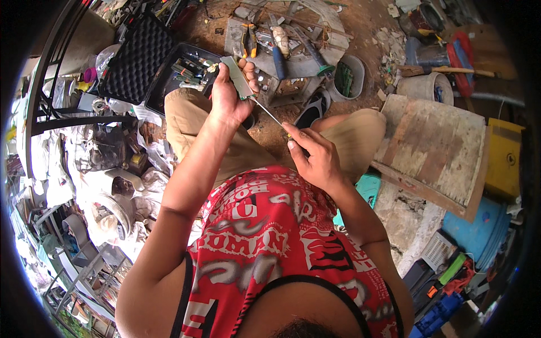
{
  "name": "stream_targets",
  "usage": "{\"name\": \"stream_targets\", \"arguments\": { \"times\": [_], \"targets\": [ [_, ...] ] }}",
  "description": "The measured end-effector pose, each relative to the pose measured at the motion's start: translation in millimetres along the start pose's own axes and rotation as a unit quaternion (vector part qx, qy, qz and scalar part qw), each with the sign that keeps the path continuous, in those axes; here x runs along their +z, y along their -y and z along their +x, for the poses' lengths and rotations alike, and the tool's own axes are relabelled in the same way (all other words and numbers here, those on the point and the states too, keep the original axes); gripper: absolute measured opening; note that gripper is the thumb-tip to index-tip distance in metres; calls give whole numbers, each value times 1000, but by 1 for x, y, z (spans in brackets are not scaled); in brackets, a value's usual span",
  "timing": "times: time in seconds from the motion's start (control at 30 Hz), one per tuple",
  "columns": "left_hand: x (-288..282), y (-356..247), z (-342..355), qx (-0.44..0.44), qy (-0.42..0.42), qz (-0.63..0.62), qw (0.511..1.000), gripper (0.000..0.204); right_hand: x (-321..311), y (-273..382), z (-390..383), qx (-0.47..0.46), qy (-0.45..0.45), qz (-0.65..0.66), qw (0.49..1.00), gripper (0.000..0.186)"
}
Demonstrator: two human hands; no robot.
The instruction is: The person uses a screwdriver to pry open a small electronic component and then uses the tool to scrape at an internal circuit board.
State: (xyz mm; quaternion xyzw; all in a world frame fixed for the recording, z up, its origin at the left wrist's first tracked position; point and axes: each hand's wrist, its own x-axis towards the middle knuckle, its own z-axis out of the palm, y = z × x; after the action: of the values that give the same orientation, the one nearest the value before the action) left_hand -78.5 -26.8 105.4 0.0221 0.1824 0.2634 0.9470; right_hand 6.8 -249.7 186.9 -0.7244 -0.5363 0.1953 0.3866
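Observation:
My left hand (231,93) is closed around a flat, light grey-green rectangular piece (236,78), thumb on one side and fingers on the other. What kind of part it is, I cannot make out. In my right hand (315,155) is a screwdriver (267,110), its handle mostly hidden by the fingers. The thin metal shaft points up and to the left, and its tip meets the lower edge of the flat piece. Just beyond my left hand lies an open black case (179,76) holding several circuit boards, its foam-lined lid (135,56) folded back.
Yellow-and-black pliers (248,40) and a blue-handled tool (279,62) lie on a board ahead. A grey bucket (347,79) with green boards stands right of them. A worn wooden board (431,149) is at my right. Piled scrap and a metal frame (84,121) crowd the left.

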Motion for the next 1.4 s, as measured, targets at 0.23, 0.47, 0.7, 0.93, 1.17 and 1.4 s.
{"name": "stream_targets", "arguments": {
  "times": [0.23,0.47,0.7,0.93,1.17,1.4],
  "targets": [
    [5,3,-6,42,-28,64,997,51,-1,-1,2,17,36,-5,999,32],
    [18,11,-4,95,-139,72,983,51,12,-1,2,46,20,20,999,37],
    [29,14,1,129,-249,86,956,52,32,-3,5,40,12,43,998,35],
    [28,12,0,128,-257,89,954,56,33,-9,7,27,-16,90,995,39],
    [27,10,-1,152,-236,182,942,71,29,-4,9,159,34,182,970,37],
    [25,7,3,144,-246,224,932,62,30,-6,7,166,41,185,968,37]
  ]
}}
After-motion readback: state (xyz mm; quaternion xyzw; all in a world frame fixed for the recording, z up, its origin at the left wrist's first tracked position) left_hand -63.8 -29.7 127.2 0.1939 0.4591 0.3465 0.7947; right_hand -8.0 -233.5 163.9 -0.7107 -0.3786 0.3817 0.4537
